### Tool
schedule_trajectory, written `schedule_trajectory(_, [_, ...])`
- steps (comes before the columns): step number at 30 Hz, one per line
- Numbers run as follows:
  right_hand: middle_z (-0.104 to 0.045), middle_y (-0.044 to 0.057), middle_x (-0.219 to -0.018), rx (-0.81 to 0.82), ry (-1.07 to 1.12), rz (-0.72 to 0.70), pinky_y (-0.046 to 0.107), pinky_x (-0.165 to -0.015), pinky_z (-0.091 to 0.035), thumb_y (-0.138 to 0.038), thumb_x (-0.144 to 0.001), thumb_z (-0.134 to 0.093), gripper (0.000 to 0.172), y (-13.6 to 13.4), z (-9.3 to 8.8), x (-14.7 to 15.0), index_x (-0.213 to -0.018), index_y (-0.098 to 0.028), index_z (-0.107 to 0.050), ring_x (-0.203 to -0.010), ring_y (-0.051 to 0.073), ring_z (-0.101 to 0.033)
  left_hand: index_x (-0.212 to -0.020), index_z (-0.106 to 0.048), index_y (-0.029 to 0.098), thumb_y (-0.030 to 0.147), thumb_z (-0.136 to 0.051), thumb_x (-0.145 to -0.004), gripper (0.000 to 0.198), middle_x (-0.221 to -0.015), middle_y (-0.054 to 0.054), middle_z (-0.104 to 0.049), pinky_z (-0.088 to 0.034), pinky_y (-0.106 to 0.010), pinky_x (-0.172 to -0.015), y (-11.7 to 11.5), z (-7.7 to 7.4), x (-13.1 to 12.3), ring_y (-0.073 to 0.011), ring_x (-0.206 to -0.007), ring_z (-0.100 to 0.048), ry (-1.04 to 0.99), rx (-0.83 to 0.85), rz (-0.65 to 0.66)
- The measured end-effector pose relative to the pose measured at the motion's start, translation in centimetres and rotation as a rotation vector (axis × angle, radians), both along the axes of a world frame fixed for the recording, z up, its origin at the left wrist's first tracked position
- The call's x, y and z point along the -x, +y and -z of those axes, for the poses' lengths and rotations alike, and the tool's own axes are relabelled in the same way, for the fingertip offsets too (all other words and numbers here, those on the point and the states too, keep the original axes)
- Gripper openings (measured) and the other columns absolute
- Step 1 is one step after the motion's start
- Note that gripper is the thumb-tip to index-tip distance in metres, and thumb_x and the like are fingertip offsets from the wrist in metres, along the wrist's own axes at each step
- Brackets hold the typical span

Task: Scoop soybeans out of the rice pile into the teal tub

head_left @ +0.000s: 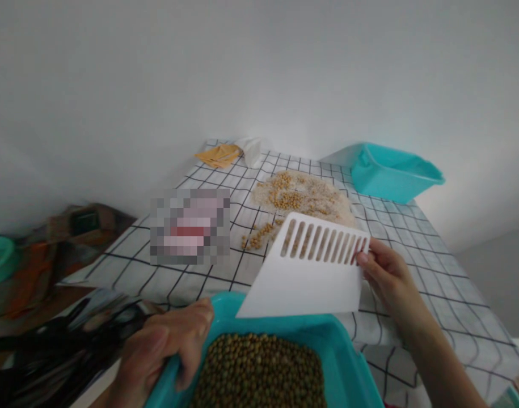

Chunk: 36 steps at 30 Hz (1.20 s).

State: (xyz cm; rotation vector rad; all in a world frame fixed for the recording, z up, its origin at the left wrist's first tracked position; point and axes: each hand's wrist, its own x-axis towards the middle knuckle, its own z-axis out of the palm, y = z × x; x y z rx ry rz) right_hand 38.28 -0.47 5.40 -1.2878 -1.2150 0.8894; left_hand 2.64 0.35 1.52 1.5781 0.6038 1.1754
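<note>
My left hand (pixel 174 334) is closed around the left rim of a turquoise plastic bin (pixel 346 351). Many small, round, brownish bean-like pieces (pixel 263 368) fill its bottom. With thumb and fingers my right hand (pixel 384 263) pinches the right end of a white slotted plastic panel (pixel 306 286). The panel is tilted above the bin's far rim, its row of slots along the upper edge. Whether its lower edge touches the rim I cannot tell. Beyond it, yellowish bean-like pieces (pixel 287 199) lie mixed with pale fine grains (pixel 327 198) on the tablecloth.
A second turquoise bin (pixel 391 178) stands at the table's back right. Yellow-orange folded sheets (pixel 219 155) and a crumpled white piece (pixel 250 150) lie at the back. A pixelated pinkish item (pixel 191 226) rests on the checked tablecloth (pixel 225 187). Clutter fills the floor at left.
</note>
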Motion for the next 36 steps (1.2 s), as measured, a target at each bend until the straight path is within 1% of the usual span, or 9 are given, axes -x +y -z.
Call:
schedule_trajectory(3, [-0.082, 0.004, -0.092, -0.042, 0.041, 0.076, 0.029, -0.067, -0.058, -0.046, -0.091, -0.081, 0.023, 0.2, 0.3, -0.2, -0.105, -0.028, -0.081, -0.076, 0.021, -0.073, -0.055, -0.052, 0.021, 0.048, -0.031, -0.113, 0.068, -0.046, 0.001, -0.053, -0.046, -0.035, -0.068, 0.1, -1.1, -0.5, -0.0158, -0.045, -0.048, -0.002, -0.070, 0.031])
schedule_trajectory(7, [-0.081, 0.003, -0.091, -0.055, 0.080, 0.171, 0.026, -0.060, -0.053, -0.043, -0.091, -0.081, 0.021, 0.4, 0.5, -0.6, -0.107, -0.028, -0.081, -0.070, 0.019, -0.070, -0.053, -0.049, 0.020, 0.049, -0.028, -0.113, 0.070, -0.042, 0.002, -0.049, -0.047, -0.035, -0.065, -0.1, -2.3, -1.0, -0.0159, -0.043, -0.048, 0.010, -0.060, -0.036])
schedule_trajectory(13, [-0.081, 0.004, -0.094, -0.102, 0.034, 0.303, 0.027, -0.073, -0.056, -0.043, -0.091, -0.081, 0.019, 0.7, 0.9, -1.2, -0.100, -0.027, -0.080, -0.082, 0.020, -0.073, -0.054, -0.047, 0.020, 0.048, -0.025, -0.113, 0.069, -0.043, 0.002, -0.048, -0.046, -0.038, -0.070, -0.7, -2.0, -1.3, -0.0171, -0.045, -0.047, -0.010, -0.004, -0.085])
schedule_trajectory(16, [-0.079, 0.004, -0.093, -0.143, -0.033, 0.357, 0.027, -0.071, -0.056, -0.044, -0.091, -0.081, 0.018, 0.8, 0.9, -1.2, -0.096, -0.026, -0.079, -0.082, 0.020, -0.072, -0.055, -0.047, 0.021, 0.048, -0.024, -0.113, 0.069, -0.044, 0.002, -0.049, -0.047, -0.038, -0.070, -0.8, -1.9, -1.2, -0.0177, -0.046, -0.047, 0.029, -0.023, -0.036])
schedule_trajectory(18, [-0.079, 0.004, -0.093, -0.151, -0.082, 0.368, 0.026, -0.069, -0.055, -0.044, -0.091, -0.081, 0.018, 0.7, 0.8, -1.1, -0.095, -0.026, -0.079, -0.081, 0.019, -0.072, -0.055, -0.047, 0.021, 0.050, -0.023, -0.114, 0.070, -0.044, 0.003, -0.050, -0.048, -0.038, -0.068, -0.7, -2.0, -1.2, -0.0176, -0.045, -0.047, 0.067, -0.061, -0.012])
schedule_trajectory(19, [-0.079, 0.004, -0.093, -0.151, -0.098, 0.365, 0.026, -0.068, -0.055, -0.044, -0.091, -0.081, 0.018, 0.7, 0.7, -1.1, -0.096, -0.027, -0.080, -0.081, 0.020, -0.072, -0.054, -0.046, 0.021, 0.050, -0.024, -0.113, 0.069, -0.043, 0.003, -0.049, -0.048, -0.038, -0.066, -0.6, -2.0, -1.2, -0.0174, -0.045, -0.047, 0.040, -0.075, -0.059])
schedule_trajectory(27, [-0.079, 0.003, -0.091, -0.180, -0.067, 0.291, 0.027, -0.067, -0.055, -0.043, -0.092, -0.082, 0.016, 0.6, 0.9, -1.3, -0.100, -0.028, -0.080, -0.078, 0.019, -0.072, -0.054, -0.047, 0.021, 0.051, -0.024, -0.113, 0.070, -0.045, 0.003, -0.052, -0.048, -0.039, -0.070, -0.5, -1.8, -1.2, -0.0169, -0.046, -0.050, 0.037, -0.017, -0.039])
schedule_trajectory(32, [-0.078, 0.003, -0.093, -0.258, -0.089, 0.364, 0.026, -0.070, -0.053, -0.042, -0.094, -0.079, 0.015, 0.5, 0.8, -1.2, -0.097, -0.027, -0.079, -0.082, 0.019, -0.072, -0.056, -0.047, 0.021, 0.049, -0.024, -0.114, 0.069, -0.047, 0.004, -0.052, -0.049, -0.037, -0.074, -0.4, -2.2, -1.0, -0.0157, -0.046, -0.051, 0.055, -0.059, -0.033])
schedule_trajectory(36, [-0.078, 0.003, -0.091, -0.253, -0.092, 0.346, 0.026, -0.069, -0.053, -0.040, -0.093, -0.080, 0.015, 0.6, 0.7, -1.1, -0.093, -0.026, -0.078, -0.081, 0.019, -0.072, -0.056, -0.048, 0.021, 0.047, -0.024, -0.115, 0.069, -0.046, 0.004, -0.050, -0.048, -0.034, -0.067, -0.1, -2.3, -1.1, -0.0144, -0.045, -0.049, 0.037, -0.097, -0.031])
